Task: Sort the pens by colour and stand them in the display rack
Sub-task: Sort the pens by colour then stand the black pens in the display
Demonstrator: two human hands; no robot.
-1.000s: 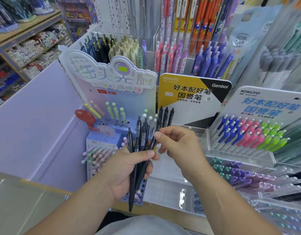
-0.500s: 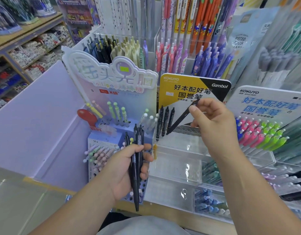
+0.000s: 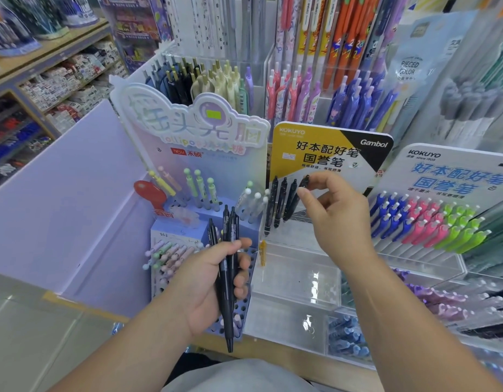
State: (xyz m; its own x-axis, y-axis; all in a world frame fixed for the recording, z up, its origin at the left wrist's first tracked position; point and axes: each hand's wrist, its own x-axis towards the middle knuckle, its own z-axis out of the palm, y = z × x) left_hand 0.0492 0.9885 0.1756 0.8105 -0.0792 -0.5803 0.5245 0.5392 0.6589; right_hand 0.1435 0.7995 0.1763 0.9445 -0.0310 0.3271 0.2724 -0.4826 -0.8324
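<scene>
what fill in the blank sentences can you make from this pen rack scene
1. The bundle of pens gripped by the left hand is all ____.
2. The right hand pinches the top of a single pen before a black and ____ sign.
3. The pink pens stand between the blue pens and the ____ ones.
Missing words: black, yellow, green.

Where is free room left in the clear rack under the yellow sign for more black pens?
The clear rack looks bare in its front tiers, between the orange pen and the coloured pens. Its back row is crowded at the left, where black pens stand; the right hand hides the rest.
</scene>
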